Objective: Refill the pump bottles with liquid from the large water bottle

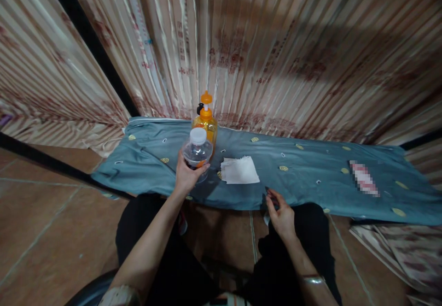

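My left hand (pixel 188 173) is wrapped round a clear plastic bottle (pixel 197 150) with a white cap, which stands upright over the blue-green cloth. Just behind it is an orange pump bottle (pixel 210 131), partly covered by the clear one. A white folded paper tissue (pixel 241 171) lies flat on the cloth between my two hands. At the cloth's front edge, my right hand (pixel 282 217) has its fingers curled in a pinch. A small dark tip shows at the fingertips; what it belongs to I cannot make out.
The blue-green cloth (pixel 304 181) covers a long narrow surface. A blurred red and white item (pixel 364 179) lies at its right. Pleated patterned curtains (pixel 241 43) hang behind. Dark poles (pixel 93 52) stand at the left. My knees are below the front edge, above a tiled floor (pixel 44 214).
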Demonstrator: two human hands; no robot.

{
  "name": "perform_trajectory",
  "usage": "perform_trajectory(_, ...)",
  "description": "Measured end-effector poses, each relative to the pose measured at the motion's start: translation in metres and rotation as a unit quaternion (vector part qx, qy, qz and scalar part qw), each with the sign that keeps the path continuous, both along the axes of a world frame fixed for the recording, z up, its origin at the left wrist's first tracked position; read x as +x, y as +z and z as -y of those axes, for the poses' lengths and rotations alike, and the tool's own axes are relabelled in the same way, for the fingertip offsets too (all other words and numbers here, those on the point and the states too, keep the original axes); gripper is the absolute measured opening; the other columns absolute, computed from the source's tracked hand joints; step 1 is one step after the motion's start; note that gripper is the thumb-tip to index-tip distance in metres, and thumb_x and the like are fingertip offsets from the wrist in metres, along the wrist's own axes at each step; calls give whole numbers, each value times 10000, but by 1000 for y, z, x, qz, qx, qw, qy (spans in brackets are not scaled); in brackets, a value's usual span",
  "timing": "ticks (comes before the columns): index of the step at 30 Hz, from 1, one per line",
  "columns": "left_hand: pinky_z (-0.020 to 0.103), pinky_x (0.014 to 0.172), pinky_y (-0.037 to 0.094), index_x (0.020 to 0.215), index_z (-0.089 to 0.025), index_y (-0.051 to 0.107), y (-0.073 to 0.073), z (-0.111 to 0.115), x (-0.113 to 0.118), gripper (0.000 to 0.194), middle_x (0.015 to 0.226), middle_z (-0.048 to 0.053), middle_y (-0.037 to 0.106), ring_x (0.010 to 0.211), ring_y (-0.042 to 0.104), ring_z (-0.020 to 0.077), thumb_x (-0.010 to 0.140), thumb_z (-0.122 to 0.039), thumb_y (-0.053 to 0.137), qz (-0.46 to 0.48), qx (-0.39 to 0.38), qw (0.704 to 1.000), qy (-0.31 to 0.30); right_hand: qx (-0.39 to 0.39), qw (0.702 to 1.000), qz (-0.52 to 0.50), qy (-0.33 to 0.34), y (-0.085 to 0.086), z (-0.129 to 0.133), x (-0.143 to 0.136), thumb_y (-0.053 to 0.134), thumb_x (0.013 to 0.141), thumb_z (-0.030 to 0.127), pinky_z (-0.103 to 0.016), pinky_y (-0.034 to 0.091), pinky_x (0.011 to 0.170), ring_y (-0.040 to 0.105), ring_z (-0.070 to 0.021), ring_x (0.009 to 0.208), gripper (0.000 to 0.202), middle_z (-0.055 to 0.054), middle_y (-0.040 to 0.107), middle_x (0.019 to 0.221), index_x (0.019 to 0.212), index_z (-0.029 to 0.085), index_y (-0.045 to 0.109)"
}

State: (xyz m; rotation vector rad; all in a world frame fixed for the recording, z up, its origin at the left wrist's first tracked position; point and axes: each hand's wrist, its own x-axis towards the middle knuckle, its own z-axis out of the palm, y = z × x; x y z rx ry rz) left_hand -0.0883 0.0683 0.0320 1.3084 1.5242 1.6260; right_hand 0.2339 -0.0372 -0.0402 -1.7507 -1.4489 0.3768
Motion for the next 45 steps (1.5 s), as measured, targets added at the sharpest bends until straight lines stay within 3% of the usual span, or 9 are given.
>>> perform_trajectory(9, 424, 1030, 532, 1387, -186, 431, -14, 6, -5, 1048, 1266, 137, 671, 1173, 680, 304, 492, -394, 936, -22, -16, 1000, -4, 16, 1000, 5, 23, 9, 1, -41, 501, 959, 527, -427, 615, 895, 767, -268, 927, 469, -169, 782, 1110, 1170, 167, 715)
perform_trajectory(15, 408, 861, 597, 1245, -192, 514, -12, 6, -4, 825, 1077, 94, 724, 967, 734, 279, 541, -399, 891, -20, -22, 999, -12, 9, 998, -35, 54, 15, 0, -77, 521, 976, 480, -439, 605, 925, 759, -267, 966, 415, -153, 773, 1152, 1195, 184, 712)
perform_trajectory(20, 406, 875, 589, 1201, -191, 537, -10, 5, 1, 771, 1054, 79, 736, 947, 737, 268, 540, -385, 883, -19, -18, 999, -25, 19, 995, -62, 80, 31, -10, -95, 530, 980, 474, -433, 602, 927, 749, -266, 990, 403, -152, 766, 1168, 1206, 187, 700)
perform_trajectory(23, 424, 922, 574, 1220, -187, 532, -11, 5, 4, 800, 1090, 92, 735, 1002, 732, 284, 529, -375, 888, -21, -19, 999, -28, 35, 990, -73, 115, 57, -25, -104, 553, 980, 473, -416, 597, 937, 748, -250, 992, 370, -131, 764, 1188, 1206, 215, 692)
perform_trajectory(27, 441, 944, 566, 1236, -187, 519, -14, 4, 4, 812, 1113, 101, 728, 1031, 730, 296, 538, -384, 883, -19, -21, 999, -30, 93, 969, -77, 214, 125, -56, -118, 559, 1005, 432, -339, 605, 878, 746, -203, 958, 330, -91, 768, 1143, 1236, 220, 659)
perform_trajectory(30, 453, 948, 567, 1218, -195, 519, -15, 3, 2, 799, 1115, 99, 727, 1034, 729, 301, 539, -403, 883, -15, -21, 999, -31, 157, 938, 37, 305, 185, -85, -132, 554, 1019, 455, -352, 582, 900, 726, -205, 989, 366, -76, 750, 1146, 1284, 212, 621)
perform_trajectory(33, 447, 917, 588, 1237, -207, 507, -15, 3, 2, 815, 1094, 83, 737, 993, 742, 287, 541, -404, 883, -6, -19, 999, -40, 173, 899, 188, 355, 229, -110, -150, 512, 1033, 530, -376, 550, 930, 708, -246, 1045, 449, -106, 738, 1118, 1281, 168, 607)
perform_trajectory(39, 446, 824, 631, 1224, -208, 498, -16, 2, 5, 783, 1025, 79, 748, 888, 759, 277, 563, -384, 880, 18, -4, 998, -53, 131, 835, 392, 364, 249, -144, -182, 465, 991, 684, -367, 545, 837, 723, -296, 893, 627, -131, 718, 797, 978, 98, 688)
perform_trajectory(45, 451, 912, 614, 1247, -209, 503, -21, 3, 5, 781, 1095, 91, 748, 982, 755, 279, 580, -343, 886, 21, 3, 997, -69, 110, 793, 436, 410, 252, -154, -187, 596, 989, 539, -360, 536, 754, 719, -288, 789, 473, -128, 724, 750, 862, 99, 718)
